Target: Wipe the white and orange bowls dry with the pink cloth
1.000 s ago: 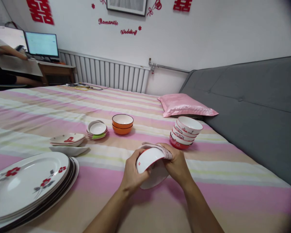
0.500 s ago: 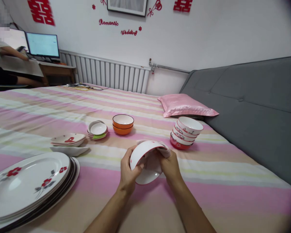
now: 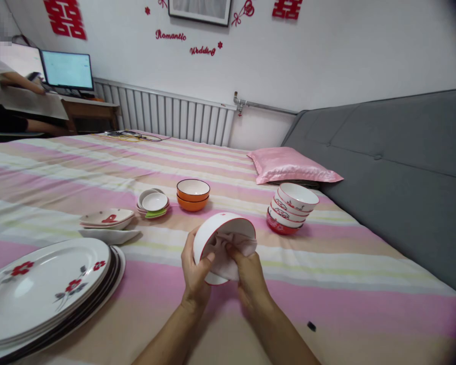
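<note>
A white bowl with a red rim is tilted on its side above the bed, its mouth turned toward me and to the right. My left hand grips its left side, thumb on the inner edge. A pale pinkish cloth is bunched inside the bowl. My right hand holds this cloth and presses it against the inside; some of its fingers are hidden by the cloth. To the right stands a leaning stack of bowls, and two orange bowls sit nested beyond my hands.
At left lie stacked flowered plates, boat-shaped dishes and small nested bowls. A pink pillow rests by the grey headboard. A small black object lies on the striped sheet. A person sits near monitors.
My right hand has moved left from the bowl's right rim into its inside with the cloth. The bowl has shifted slightly left and turned. A small black object now shows at lower right.
</note>
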Available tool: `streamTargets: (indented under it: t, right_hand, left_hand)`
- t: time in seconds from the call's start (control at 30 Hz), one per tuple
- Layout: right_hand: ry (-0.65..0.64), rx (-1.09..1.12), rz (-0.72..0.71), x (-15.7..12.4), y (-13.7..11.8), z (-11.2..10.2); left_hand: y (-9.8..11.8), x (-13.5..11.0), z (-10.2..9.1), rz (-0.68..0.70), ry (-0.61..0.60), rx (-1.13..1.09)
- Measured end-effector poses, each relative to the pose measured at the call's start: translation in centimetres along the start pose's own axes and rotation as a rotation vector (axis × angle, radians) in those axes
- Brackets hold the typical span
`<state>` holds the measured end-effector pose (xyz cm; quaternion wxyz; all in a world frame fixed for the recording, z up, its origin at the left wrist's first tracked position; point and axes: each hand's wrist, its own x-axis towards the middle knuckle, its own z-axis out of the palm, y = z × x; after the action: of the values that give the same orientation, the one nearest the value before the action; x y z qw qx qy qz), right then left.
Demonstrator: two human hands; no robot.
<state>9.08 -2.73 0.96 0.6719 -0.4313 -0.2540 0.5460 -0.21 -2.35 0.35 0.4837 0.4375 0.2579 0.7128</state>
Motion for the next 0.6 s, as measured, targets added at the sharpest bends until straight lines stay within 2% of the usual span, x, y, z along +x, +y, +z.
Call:
streamTargets:
  t: [0.2,0.43,0.5,0.6]
  right_hand:
    - [-0.017,0.144,0.143,-1.8,0.2,1.3]
    - [0.060,0.199,0.322,-3.1,0.7,2.1]
    - [0.059,0.194,0.327,-2.9,0.7,2.0]
    - [0.036,0.166,0.248,-2.0,0.4,1.4]
  left_hand:
    - [0.7,-0.2,0.4,0.048,0.054,0.055]
    - [0.8,-0.6,0.6,0.097,0.070,0.138]
    - [0.7,-0.5,0.7,0.085,0.062,0.156]
    - [0.5,-0.2,0.8,0.051,-0.008,0.147]
